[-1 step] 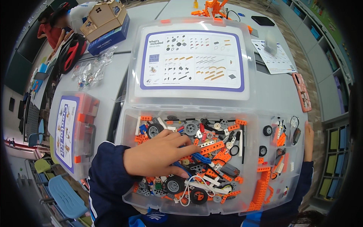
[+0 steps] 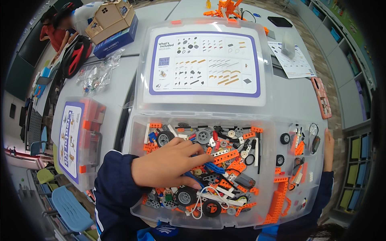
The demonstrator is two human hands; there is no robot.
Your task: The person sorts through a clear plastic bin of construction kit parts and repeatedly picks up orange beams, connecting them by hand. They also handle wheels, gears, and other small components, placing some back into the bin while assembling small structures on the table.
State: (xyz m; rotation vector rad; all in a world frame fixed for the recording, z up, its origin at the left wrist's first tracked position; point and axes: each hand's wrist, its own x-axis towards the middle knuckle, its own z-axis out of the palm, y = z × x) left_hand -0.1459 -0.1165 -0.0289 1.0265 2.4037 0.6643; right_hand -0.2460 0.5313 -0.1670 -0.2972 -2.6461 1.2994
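Your left hand lies spread, grip released, over the loose orange and grey building pieces at the clear bin's nine o'clock side, nothing picked out yet, while your right hand clasps its three o'clock rim.

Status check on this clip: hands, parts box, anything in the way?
Left hand spread in the parts, fingers among them, no clear grip. Right hand on the edge of the clear box. Lid open behind; nothing blocking.
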